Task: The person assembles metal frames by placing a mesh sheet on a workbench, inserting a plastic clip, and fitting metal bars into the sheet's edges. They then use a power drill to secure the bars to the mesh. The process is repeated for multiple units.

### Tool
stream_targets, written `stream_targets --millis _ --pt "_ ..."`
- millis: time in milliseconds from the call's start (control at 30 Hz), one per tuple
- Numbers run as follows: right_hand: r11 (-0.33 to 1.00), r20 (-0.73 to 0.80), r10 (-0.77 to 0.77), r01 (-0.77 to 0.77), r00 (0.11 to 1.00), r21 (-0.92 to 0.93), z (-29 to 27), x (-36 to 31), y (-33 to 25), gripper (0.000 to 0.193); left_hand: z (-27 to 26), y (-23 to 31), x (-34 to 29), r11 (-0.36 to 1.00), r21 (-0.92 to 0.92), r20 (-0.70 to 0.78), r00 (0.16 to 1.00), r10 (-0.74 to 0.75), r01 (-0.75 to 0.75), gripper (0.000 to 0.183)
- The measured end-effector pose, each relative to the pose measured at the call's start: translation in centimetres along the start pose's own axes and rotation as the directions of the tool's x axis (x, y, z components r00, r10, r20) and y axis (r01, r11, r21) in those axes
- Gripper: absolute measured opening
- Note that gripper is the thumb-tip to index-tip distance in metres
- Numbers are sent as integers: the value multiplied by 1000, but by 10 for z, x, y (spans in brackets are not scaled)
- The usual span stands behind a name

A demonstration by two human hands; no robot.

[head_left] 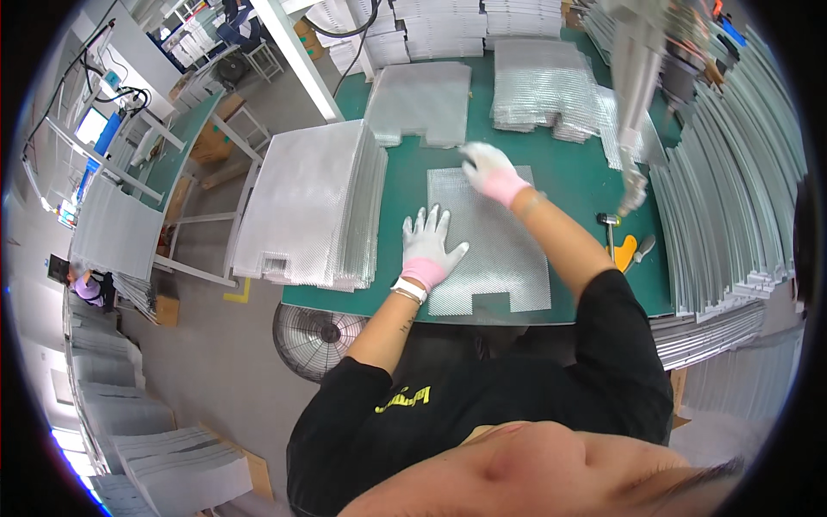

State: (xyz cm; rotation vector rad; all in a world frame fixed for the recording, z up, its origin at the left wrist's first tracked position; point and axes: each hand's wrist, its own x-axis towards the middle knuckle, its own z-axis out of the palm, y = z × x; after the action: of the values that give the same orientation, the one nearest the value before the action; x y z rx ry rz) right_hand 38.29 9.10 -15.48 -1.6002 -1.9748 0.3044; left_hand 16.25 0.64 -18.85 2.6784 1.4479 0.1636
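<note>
A grey metal mesh sheet (pixel 495 241) with a rectangular notch in its near edge lies flat on the green worktable (pixel 405 185) in front of me. My left hand (pixel 428 246), in a white and pink glove, is open with fingers spread over the sheet's left edge. Over the sheet's far edge is my right hand (pixel 495 175), gloved alike; its fingers look bent but are smeared by motion, so any grip is unclear. Left of my left hand stands a tall stack of similar mesh sheets (pixel 301 198).
More stacked sheets (pixel 422 99) and a notched pile (pixel 543 82) sit at the back. A small hammer (pixel 609 221) and a yellow-handled tool (pixel 625 253) lie right. Long metal strips (pixel 732 189) line the right side. A blurred metal arm (pixel 636 103) hangs above. A round fan (pixel 320 338) stands below.
</note>
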Motion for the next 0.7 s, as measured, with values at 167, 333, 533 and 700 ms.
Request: stream_targets --millis 167,333,533,700 --pt "856 -322 391 -469 862 -216 57 106 18 50 -3 0 2 999 -45 -8 1000 19 -19 80" --pt "693 -98 684 -686 723 -222 54 138 -21 49 2 -5 0 998 -60 -1 1000 0 -1 80" --pt "612 -68 774 -771 629 -176 38 144 -31 45 4 -5 3 997 -72 -15 1000 21 -22 80" --pt "585 -94 802 -808 589 -72 34 154 -22 48 3 -5 3 996 -88 -41 999 26 -30 79"
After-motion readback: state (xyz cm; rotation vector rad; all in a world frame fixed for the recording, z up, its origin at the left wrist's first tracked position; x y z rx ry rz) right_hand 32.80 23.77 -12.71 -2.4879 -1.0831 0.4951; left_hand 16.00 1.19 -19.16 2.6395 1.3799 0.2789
